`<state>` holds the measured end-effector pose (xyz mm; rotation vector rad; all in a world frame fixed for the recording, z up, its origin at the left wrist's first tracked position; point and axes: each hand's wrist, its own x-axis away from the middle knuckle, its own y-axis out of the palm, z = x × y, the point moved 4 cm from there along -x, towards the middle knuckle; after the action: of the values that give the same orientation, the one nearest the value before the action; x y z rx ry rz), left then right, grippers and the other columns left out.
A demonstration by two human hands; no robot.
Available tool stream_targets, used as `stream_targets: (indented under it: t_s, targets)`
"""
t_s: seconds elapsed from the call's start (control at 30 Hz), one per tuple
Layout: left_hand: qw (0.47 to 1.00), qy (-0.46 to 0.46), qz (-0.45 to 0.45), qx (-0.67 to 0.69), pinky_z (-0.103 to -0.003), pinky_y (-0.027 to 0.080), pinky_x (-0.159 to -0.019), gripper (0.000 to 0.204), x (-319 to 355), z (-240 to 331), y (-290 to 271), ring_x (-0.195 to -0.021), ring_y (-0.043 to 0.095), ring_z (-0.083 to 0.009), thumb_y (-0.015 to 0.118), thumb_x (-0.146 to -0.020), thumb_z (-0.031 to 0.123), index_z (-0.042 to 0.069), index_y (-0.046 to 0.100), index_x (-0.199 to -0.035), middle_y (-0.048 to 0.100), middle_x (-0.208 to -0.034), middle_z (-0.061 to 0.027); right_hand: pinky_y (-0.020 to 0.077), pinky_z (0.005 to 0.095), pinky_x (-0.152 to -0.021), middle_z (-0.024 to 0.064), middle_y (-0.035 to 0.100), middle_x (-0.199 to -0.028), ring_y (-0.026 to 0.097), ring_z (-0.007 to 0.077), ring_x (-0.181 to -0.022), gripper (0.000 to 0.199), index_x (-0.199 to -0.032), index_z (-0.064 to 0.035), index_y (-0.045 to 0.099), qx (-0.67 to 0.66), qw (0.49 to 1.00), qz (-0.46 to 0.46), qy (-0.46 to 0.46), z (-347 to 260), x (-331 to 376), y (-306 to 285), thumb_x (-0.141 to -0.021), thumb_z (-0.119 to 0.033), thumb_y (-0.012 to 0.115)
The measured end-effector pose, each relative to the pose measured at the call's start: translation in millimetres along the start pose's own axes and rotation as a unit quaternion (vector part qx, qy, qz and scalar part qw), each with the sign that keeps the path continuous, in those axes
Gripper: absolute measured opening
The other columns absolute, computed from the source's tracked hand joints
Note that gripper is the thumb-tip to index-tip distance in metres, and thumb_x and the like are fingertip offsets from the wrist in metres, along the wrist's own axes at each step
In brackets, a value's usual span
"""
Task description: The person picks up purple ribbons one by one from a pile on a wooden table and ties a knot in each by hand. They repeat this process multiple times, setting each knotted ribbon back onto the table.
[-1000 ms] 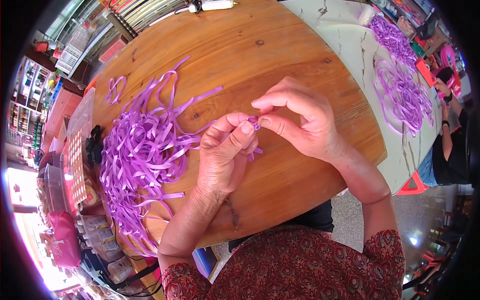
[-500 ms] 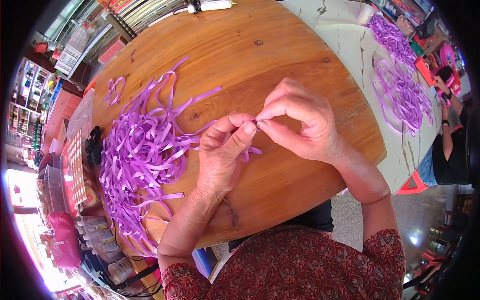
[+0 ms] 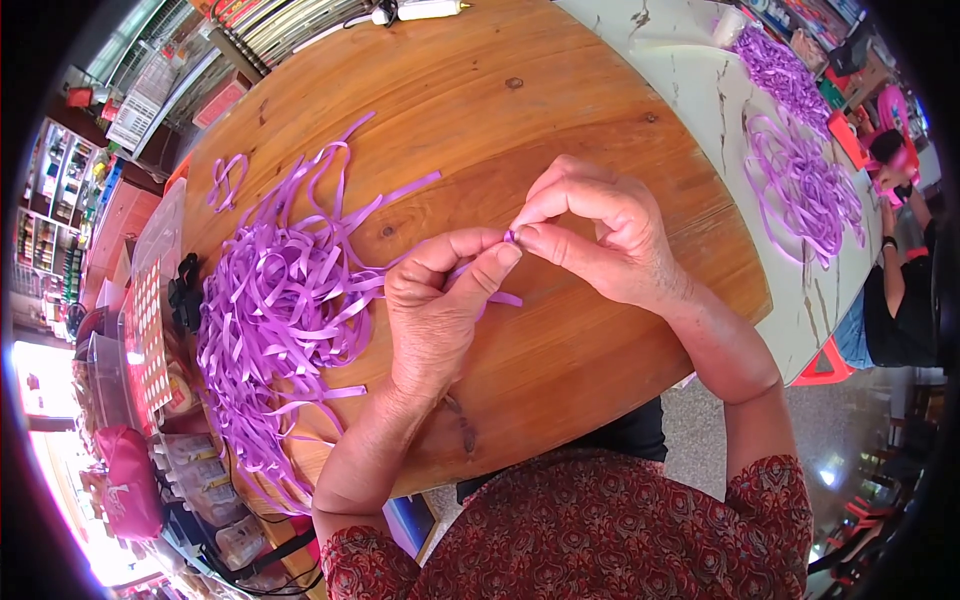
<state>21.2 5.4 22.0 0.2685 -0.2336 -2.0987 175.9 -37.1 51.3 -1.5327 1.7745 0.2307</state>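
Left hand (image 3: 440,300) and right hand (image 3: 600,235) both pinch one purple ribbon (image 3: 511,237) tight; it could slip loose toward the pile (image 3: 280,310) at nine o'clock.

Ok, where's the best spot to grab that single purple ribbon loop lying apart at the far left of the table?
Probably pinch the ribbon loop at its crossing, coming from above: it lies flat on the wooden table, clear of the big ribbon pile, so nothing tangles.
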Motion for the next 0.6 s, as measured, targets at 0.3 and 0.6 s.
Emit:
stream_targets:
  t_s: [0.3, 0.6]
  targets:
    - [0.995, -0.053, -0.032, 0.080, -0.018, 0.041, -0.046, 0.013, -1, -2, -4, -0.052, 0.041, -0.0015, 0.067, -0.086, 0.012, 0.003, 0.067, -0.096, 0.060, -0.072, 0.0028, 0.0446, 0.0250, -0.062, 0.0061, 0.061, -0.078, 0.057, 0.0136, -0.072, 0.007, -0.083, -0.0003, 0.064, -0.025, 1.000, 0.001, 0.018, 1, 0, -4, -0.078, 0.003, 0.068]
    - [0.995, -0.034, 0.001, 0.095, -0.018, 0.039, -0.046, 0.010, -2, -5, -5, -0.051, 0.043, -0.0023, 0.063, -0.088, 0.008, 0.003, 0.066, -0.096, 0.060, -0.071, 0.0023, 0.0448, 0.0251, -0.063, 0.0075, 0.061, -0.090, 0.057, 0.0150, -0.075, 0.019, -0.099, -0.0027, 0.066, 0.005, 1.000, 0.009, 0.008, -5, -3, -9, -0.080, -0.001, 0.066]
